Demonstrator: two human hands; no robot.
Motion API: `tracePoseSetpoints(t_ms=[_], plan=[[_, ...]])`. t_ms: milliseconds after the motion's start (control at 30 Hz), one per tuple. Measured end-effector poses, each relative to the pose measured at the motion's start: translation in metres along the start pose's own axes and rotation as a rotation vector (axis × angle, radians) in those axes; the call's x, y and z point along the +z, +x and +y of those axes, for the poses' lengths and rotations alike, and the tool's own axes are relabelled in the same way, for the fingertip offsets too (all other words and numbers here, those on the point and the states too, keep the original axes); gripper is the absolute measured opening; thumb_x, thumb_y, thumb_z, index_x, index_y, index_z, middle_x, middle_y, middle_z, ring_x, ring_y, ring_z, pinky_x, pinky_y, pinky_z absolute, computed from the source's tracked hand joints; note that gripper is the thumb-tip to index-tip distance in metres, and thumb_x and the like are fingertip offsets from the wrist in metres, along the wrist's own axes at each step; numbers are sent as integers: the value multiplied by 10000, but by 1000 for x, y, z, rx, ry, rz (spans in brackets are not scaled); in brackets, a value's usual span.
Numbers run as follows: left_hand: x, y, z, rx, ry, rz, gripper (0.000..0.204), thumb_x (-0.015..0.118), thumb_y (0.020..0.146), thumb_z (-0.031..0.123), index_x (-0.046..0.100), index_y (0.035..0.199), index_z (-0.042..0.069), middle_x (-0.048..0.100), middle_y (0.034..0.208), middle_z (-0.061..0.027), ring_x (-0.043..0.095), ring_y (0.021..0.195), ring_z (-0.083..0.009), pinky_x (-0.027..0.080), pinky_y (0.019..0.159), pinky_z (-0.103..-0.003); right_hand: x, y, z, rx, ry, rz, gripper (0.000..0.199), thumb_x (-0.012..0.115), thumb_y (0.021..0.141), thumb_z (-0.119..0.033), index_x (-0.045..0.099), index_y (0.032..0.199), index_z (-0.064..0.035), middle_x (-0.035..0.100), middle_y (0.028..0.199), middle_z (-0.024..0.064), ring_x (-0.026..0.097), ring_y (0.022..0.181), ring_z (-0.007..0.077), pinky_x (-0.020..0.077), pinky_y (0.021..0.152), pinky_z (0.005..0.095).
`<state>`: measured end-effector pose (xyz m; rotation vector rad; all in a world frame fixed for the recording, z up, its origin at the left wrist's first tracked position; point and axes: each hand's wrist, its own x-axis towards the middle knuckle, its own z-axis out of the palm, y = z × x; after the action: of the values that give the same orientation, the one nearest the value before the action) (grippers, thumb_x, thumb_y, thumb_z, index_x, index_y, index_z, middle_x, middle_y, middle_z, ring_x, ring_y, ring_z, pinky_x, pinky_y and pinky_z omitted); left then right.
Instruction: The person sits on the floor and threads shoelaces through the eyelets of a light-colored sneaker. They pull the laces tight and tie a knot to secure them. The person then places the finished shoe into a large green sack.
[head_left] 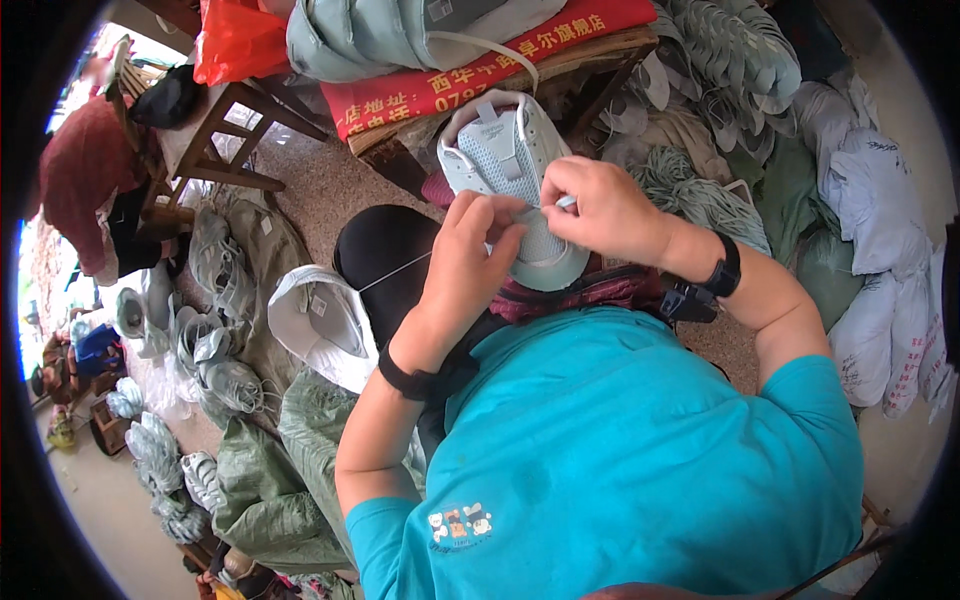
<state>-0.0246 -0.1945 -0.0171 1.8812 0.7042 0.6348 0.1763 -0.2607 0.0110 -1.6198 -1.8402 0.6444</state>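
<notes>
Speckled floor below two hands on one pale shoe upper.

Straight down onto a speckled brown floor! Up top, a rough wooden bench under a red cover; out left, a wooden stool with spread legs, and beyond, a blaze of white light at the edge. Lower left, paler flooring; far right, a plain pale surface, wall or floor too close to call
</notes>
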Motion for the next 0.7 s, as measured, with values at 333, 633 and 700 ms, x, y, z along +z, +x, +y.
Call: tracePoseSetpoints(t_ms=[333, 633, 700], plan=[[7, 2, -7, -11, -22, 44, 190, 714, 812, 29, 652, 991, 27, 538, 844, -67, 566, 734, -180, 484, 647, -299, -7, 3, 5, -123, -87, -49, 127, 668, 789, -66, 572, 861, -24, 608, 823, 125, 620, 755, 303, 498, 661, 393], [5, 6, -12, 1, 4, -3, 211, 735, 803, 26, 652, 997, 27, 529, 855, -36, 554, 740, -129, 491, 672, -259, 0, 14, 11, -171, -38, -90, 137, 690, 817, -81, 589, 891, -25, 614, 836, 126, 625, 792, 303, 497, 682, 382], [3, 7, -10, -25, 1, -25, 213, 738, 800, 26, 648, 993, 24, 534, 864, -40, 556, 738, -132, 492, 676, -265, -5, 10, 6, -150, -12, -56, 146, 695, 823, -89, 590, 900, -24, 618, 843, 127, 625, 799, 304, 496, 689, 385]])
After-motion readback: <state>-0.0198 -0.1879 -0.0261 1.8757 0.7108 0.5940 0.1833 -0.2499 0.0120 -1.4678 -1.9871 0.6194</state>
